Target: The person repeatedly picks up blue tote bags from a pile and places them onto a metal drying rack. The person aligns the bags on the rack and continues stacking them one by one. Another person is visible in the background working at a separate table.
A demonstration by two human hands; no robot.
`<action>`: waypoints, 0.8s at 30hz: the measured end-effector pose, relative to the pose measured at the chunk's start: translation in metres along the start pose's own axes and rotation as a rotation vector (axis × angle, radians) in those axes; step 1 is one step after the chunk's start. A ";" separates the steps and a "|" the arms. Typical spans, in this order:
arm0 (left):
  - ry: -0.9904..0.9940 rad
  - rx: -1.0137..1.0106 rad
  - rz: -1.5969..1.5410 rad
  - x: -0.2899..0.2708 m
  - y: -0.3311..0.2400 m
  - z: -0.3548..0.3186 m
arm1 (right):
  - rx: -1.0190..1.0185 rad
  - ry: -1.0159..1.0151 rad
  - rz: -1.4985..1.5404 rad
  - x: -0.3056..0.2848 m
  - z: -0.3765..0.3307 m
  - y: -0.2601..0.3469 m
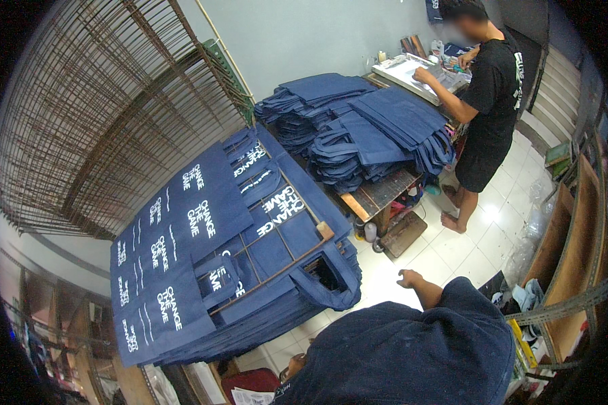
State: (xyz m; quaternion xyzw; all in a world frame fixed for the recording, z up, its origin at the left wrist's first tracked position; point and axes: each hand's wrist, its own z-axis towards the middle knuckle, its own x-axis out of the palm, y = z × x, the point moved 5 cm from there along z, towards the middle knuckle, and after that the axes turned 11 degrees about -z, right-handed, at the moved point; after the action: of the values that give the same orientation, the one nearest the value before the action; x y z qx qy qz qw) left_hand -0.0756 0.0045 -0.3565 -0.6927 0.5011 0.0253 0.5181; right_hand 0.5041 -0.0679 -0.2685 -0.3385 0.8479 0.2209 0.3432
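My right hand (410,279) hangs over the white tiled floor, fingers curled, with nothing seen in it. Low at my other side, my left hand (296,365) shows only in part beside my navy shirt; its fingers are hidden. Nearest to the hands is a broad stack of navy fabric bags (331,287), several with white printing. One bag's loop handle (300,289) hangs over the stack's near corner. Across the stack lies a wire drying rack (280,233), with printed navy sheets (196,233) spread over its left part. Neither hand touches the stack.
More navy bags (378,125) are piled on a dark table (385,196) ahead. Beyond them a co-worker (490,101) in black bends over a white-topped frame (402,69). Wire racks (115,101) lean at the far left. Wooden boards (564,236) stand at the right.
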 end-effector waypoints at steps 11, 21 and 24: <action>-0.079 -0.330 -0.222 -0.002 0.002 -0.003 | -0.015 -0.004 0.040 -0.006 -0.006 0.003; -0.100 -0.326 -0.095 -0.005 -0.013 -0.004 | -0.034 -0.012 0.018 0.004 0.003 -0.003; -0.046 -0.324 -0.091 0.000 -0.008 0.001 | -0.027 -0.018 0.007 -0.001 -0.001 -0.002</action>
State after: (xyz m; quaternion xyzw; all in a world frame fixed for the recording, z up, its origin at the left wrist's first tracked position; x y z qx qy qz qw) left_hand -0.0696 0.0046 -0.3518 -0.7883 0.4465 0.0983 0.4118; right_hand 0.5058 -0.0697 -0.2678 -0.3379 0.8429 0.2366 0.3456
